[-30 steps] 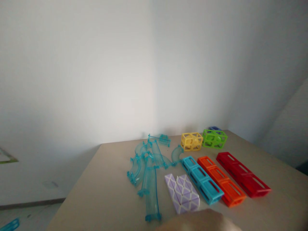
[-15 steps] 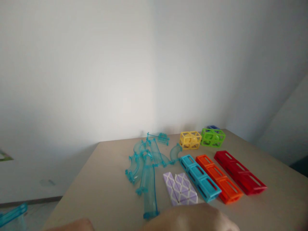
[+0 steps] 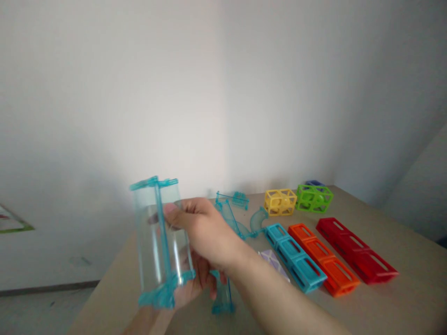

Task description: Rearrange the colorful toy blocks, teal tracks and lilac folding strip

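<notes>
Clear track pieces with teal ends are held up at left of centre, side by side and upright. My right hand pinches their right side, thumb on the clear wall. Below and behind them is my left hand, its fingers curled around the lower part and partly hidden by the pieces and my right wrist. More teal track pieces lie on the table behind my hands. A straight teal piece lies just right of my left hand.
On the brown table lie a light-blue frame stack, an orange one and a red one. Purple triangle tiles are partly hidden by my right arm. Yellow and green frames holding balls stand near the wall.
Both hands have risen from the bottom edge into view. The clear pieces, of which a part showed at lower left, are now up in front of the table between my hands.
</notes>
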### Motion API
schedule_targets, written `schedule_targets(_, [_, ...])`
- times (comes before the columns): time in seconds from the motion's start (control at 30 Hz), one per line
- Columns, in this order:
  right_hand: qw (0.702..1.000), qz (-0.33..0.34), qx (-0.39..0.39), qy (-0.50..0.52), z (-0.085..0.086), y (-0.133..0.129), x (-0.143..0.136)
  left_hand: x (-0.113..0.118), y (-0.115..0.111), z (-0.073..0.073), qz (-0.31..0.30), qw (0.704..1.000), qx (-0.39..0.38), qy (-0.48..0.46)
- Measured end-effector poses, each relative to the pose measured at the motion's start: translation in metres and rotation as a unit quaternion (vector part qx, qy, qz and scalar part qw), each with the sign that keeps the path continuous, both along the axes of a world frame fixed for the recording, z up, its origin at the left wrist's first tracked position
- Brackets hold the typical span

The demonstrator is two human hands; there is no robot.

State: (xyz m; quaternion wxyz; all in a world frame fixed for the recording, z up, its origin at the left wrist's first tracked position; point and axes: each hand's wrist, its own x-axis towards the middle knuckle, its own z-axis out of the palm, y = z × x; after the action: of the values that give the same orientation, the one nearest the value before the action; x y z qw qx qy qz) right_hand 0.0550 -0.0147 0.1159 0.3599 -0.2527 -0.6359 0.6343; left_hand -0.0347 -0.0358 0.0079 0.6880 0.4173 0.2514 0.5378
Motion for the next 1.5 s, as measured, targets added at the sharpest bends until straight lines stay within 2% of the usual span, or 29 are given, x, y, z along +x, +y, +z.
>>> schedule_targets(0.03, [1.000,-0.004,-0.007,-0.030,0.003,0.012,0.009,-0.010,-0.001,-0.001,-0.007,1.000,-0.001,-0.026])
schedule_targets(0.1, [0.999,-0.006,-0.008,-0.044,-0.002,0.031,0.019,-0.023,-0.005,0.000,-0.018,0.996,0.004,-0.086])
schedule_targets(0.17, [0.999,-0.008,0.016,-0.042,-0.017,0.041,0.023,-0.027,-0.007,0.002,-0.011,0.994,0.020,-0.108])
schedule_targets(0.23, [0.996,-0.033,0.058,-0.054,-0.038,0.043,0.027,-0.024,-0.007,0.003,0.008,0.996,0.030,-0.084])
schedule_targets(0.3, [0.985,-0.095,0.122,-0.073,-0.060,0.037,0.037,-0.018,-0.006,0.002,0.038,0.998,0.028,-0.046])
schedule_targets(0.37, [0.955,-0.202,0.202,-0.074,-0.080,0.026,0.053,-0.014,-0.004,0.001,0.071,0.997,0.027,-0.013])
schedule_targets(0.4, [0.938,-0.227,0.251,-0.078,-0.089,0.018,0.062,-0.013,-0.004,0.001,0.085,0.996,0.026,-0.001])
schedule_targets(0.47, [0.907,-0.205,0.349,-0.112,-0.102,0.003,0.079,-0.011,-0.004,0.000,0.101,0.995,0.021,0.012])
schedule_targets(0.53, [0.884,-0.171,0.409,-0.147,-0.110,-0.009,0.089,-0.010,-0.004,0.000,0.100,0.995,0.006,0.013])
schedule_targets(0.6, [0.874,-0.158,0.431,-0.162,-0.113,-0.016,0.092,-0.006,-0.006,0.000,0.090,0.996,-0.019,-0.004])
schedule_targets(0.77, [0.873,-0.193,0.432,-0.116,-0.111,-0.015,0.086,0.003,-0.010,0.000,0.045,0.994,-0.088,-0.057])
schedule_targets(1.03, [0.871,-0.219,0.434,-0.076,-0.116,-0.011,0.086,0.002,-0.011,0.000,0.005,0.998,-0.066,-0.014])
schedule_targets(1.2, [0.872,-0.217,0.431,-0.077,-0.121,-0.008,0.087,0.000,-0.009,-0.003,0.000,0.997,-0.075,0.002])
schedule_targets(1.5, [0.862,-0.214,0.453,-0.083,-0.116,-0.006,0.089,-0.005,-0.011,-0.001,-0.041,0.991,-0.120,-0.034])
